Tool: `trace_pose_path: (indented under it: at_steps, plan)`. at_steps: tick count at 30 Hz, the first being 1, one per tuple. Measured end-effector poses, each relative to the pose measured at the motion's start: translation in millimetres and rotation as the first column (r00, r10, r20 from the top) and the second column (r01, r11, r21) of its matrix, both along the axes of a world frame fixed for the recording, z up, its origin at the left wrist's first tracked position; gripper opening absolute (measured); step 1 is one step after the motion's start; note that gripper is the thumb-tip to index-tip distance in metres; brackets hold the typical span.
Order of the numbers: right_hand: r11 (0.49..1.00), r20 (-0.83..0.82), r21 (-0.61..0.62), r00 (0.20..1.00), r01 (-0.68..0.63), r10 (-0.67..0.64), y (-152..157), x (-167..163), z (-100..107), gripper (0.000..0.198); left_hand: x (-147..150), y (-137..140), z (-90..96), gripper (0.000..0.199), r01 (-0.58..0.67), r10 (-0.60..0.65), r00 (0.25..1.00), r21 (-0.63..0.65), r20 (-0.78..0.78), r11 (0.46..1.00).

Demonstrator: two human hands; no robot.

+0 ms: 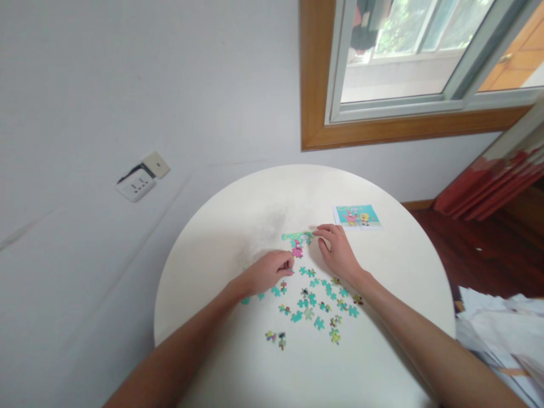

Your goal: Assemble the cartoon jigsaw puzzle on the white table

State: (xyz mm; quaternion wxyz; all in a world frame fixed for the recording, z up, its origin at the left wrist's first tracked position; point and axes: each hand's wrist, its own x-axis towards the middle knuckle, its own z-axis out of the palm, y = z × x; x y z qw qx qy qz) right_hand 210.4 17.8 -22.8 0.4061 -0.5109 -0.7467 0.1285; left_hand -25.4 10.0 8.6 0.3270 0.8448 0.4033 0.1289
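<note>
A partly joined jigsaw puzzle (297, 249) lies near the middle of the round white table. Its top is a teal and green strip, and a pink starfish figure hangs below. My left hand (272, 271) is closed in a pinch just below and left of the figure, with a small puzzle piece mostly hidden in the fingertips. My right hand (338, 252) rests at the strip's right end, fingers apart, the forefinger touching or nearly touching its edge. Loose puzzle pieces (312, 298), many teal and some yellow, are scattered below both hands.
A reference picture card (357, 216) lies behind my right hand. The round table (199, 243) stands against a wall with a socket (136, 184). A wood-framed window (314, 73) is above. A red and white curtain (476, 187) and white papers (501, 323) are at the right.
</note>
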Motion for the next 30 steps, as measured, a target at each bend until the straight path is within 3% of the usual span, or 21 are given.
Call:
trace_pose_path:
  at_steps: [2, 5, 8, 21, 30]
  plan:
    - [1.000, -0.005, -0.004, 1.000, -0.003, 0.003, 0.5, -0.4, -1.3, 0.030, 0.5, 6.3, -5.1, 0.007, -0.127, 0.131, 0.987, -0.046, 0.092, 0.991]
    - [1.000, 0.000, -0.018, 1.000, -0.013, 0.013, 1.3, -2.4, -3.4, 0.030, 1.4, 17.8, -14.7, 0.009, -0.329, 0.335, 0.908, -0.068, 0.252, 0.942]
    - [0.999, 0.013, -0.029, 1.000, -0.019, 0.020, 1.7, -4.9, -5.8, 0.029, 3.4, 25.8, -21.5, 0.011, -0.410, 0.412, 0.862, -0.073, 0.294, 0.909]
    - [0.996, 0.064, -0.078, 0.997, -0.042, 0.047, 1.2, -9.2, -8.5, 0.032, 7.3, 32.6, -27.0, 0.016, -0.431, 0.420, 0.881, 0.002, 0.217, 0.902]
    - [0.991, 0.100, -0.125, 0.993, -0.051, 0.063, -1.9, -16.6, -6.7, 0.035, 6.3, 34.3, -27.8, 0.014, -0.377, 0.354, 0.921, 0.141, 0.163, 0.915]
